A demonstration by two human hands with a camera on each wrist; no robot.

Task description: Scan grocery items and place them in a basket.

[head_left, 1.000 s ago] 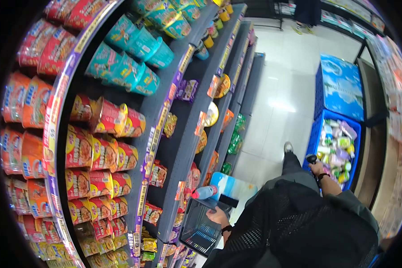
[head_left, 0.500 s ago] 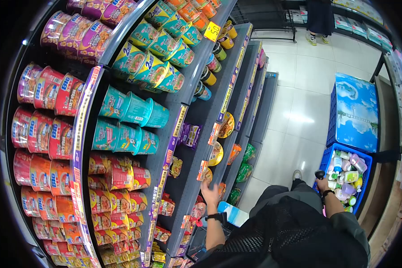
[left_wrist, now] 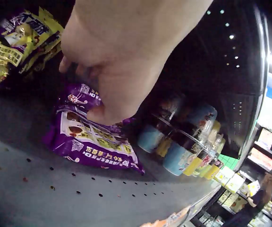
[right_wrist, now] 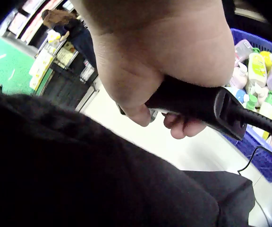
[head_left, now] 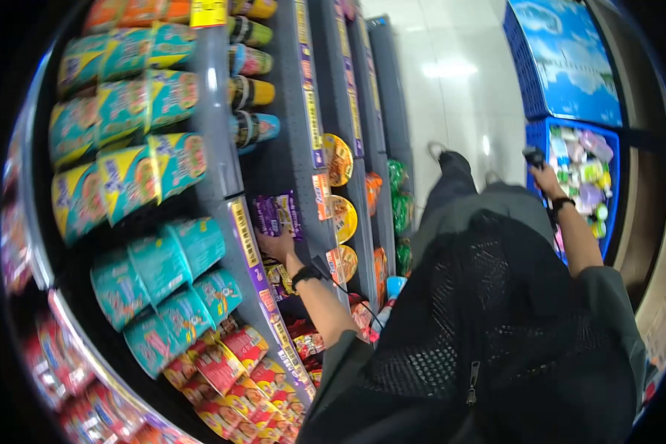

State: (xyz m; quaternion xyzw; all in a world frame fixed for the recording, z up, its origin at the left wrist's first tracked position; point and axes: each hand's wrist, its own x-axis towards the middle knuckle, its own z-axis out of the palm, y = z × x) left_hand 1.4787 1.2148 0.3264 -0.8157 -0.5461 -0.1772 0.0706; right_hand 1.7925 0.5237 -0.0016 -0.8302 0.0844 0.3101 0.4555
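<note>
While the right hand (right_wrist: 159, 59) gripped a black corded handle (right_wrist: 188, 101), the left hand (head_left: 276, 246), newly over the gray shelf (left_wrist: 112, 201), pinched the purple printed packet (left_wrist: 93, 142) lying there, so handling had seemingly begun, with blue cups (left_wrist: 175, 157) farther along.

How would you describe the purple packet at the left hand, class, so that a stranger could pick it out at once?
Find the grey shelving left in the head view, then the shelf where the left hand reaches in. The purple packet is in that hand's grasp, between small cups and mainly yellow packets. Its mostly purple wrapper with pale printing sets it apart.
</note>
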